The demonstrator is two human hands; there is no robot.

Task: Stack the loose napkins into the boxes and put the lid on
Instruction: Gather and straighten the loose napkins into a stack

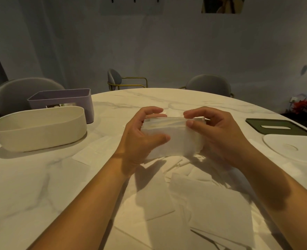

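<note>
A left hand (141, 134) and a right hand (215, 130) curl round the ends of a stack of white paper napkins (177, 139) over a round white marble table (23, 186). Loose white napkins (203, 204) lie nearer. An open cream oval box (37, 130) and a lilac rectangular box (64, 98) stand left; a dark green slotted lid (278, 127) and a white oval lid (293, 148) lie right.

The table (32, 186) is white marble with faint grey veins, the napkins (176, 141) plain white. There's a cream box (37, 134) and a lilac box (68, 98), a dark green lid (293, 130) and a white lid (275, 143). The chairs (208, 85) are grey, frames gold.
</note>
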